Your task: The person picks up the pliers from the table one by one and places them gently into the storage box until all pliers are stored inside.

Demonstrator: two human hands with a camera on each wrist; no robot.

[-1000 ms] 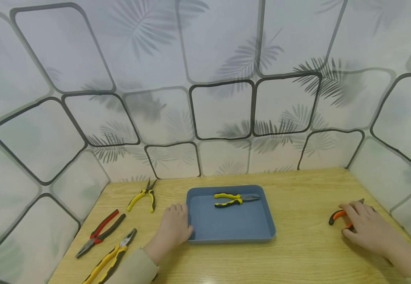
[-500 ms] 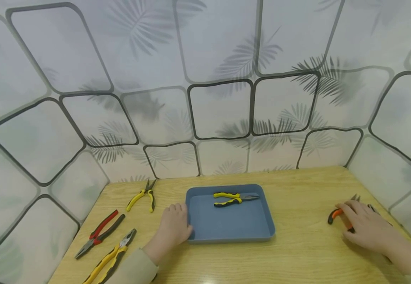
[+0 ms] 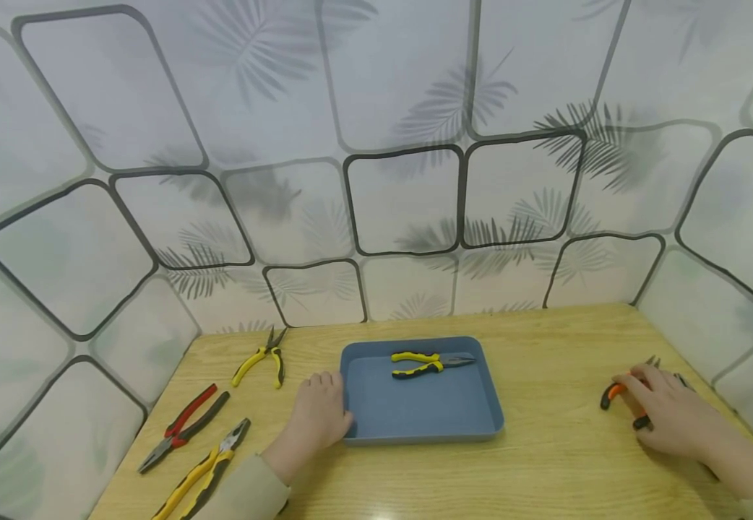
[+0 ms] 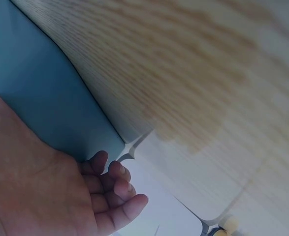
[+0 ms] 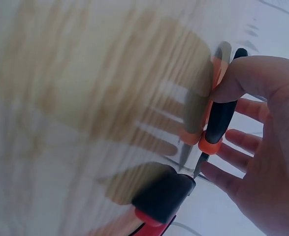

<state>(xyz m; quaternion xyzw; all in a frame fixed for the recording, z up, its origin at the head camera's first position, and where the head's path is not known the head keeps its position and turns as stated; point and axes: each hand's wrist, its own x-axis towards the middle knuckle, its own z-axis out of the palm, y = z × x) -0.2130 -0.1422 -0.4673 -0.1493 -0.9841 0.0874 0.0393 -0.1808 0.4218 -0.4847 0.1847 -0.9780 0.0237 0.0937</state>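
My left hand is at the left edge of a blue tray, its thumb over the rim. Its loosely bent fingers stay outside the tray wall; the thumb is hidden in the left wrist view. In the tray lie yellow-black long-nose pliers. At the far right, my right hand holds orange-black pliers by the handles. Its thumb presses the black grip, with the fingers behind; the hand partly hides the pliers. A black-and-red handle lies close to their jaws.
On the left of the wooden table are small yellow pliers, red-black pliers and larger yellow-black pliers. Patterned walls enclose the back and both sides.
The orange pliers have turned a little in my right hand, and both jaw tips now show past the fingers. My right thumb has shifted slightly. My left hand and the tray stay put.
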